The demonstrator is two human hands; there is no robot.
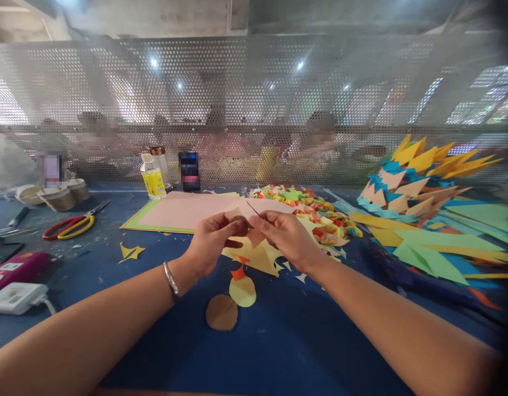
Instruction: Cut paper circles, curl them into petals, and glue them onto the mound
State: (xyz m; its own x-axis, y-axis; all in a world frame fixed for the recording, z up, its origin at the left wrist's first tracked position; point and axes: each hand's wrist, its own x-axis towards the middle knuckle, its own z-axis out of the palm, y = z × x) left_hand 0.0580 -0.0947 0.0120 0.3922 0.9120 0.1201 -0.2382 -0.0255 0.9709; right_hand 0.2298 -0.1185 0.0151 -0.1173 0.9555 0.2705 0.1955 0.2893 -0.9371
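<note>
Both hands meet above the middle of the table. My left hand (214,239), with a silver bangle on the wrist, pinches a small pinkish-tan piece of paper (234,213). My right hand (280,231) is closed at the same paper, thumb and fingers pressed together. A thin dark pointed edge (251,207) rises by its fingertips; I cannot make out its kind. Below the hands lie yellow paper offcuts (257,258) and an orange scrap (238,273). Nearer me are a yellow paper disc (242,291) and a brown paper disc (222,313), their edges touching.
Red-and-yellow-handled scissors (70,226) lie left. Pink sheets (175,209), a bottle (153,179) and a phone (189,171) are behind. Colourful folded pieces (320,212), a spiky paper model (414,184) and green sheets (435,250) sit right. A perforated screen (224,93) closes the back.
</note>
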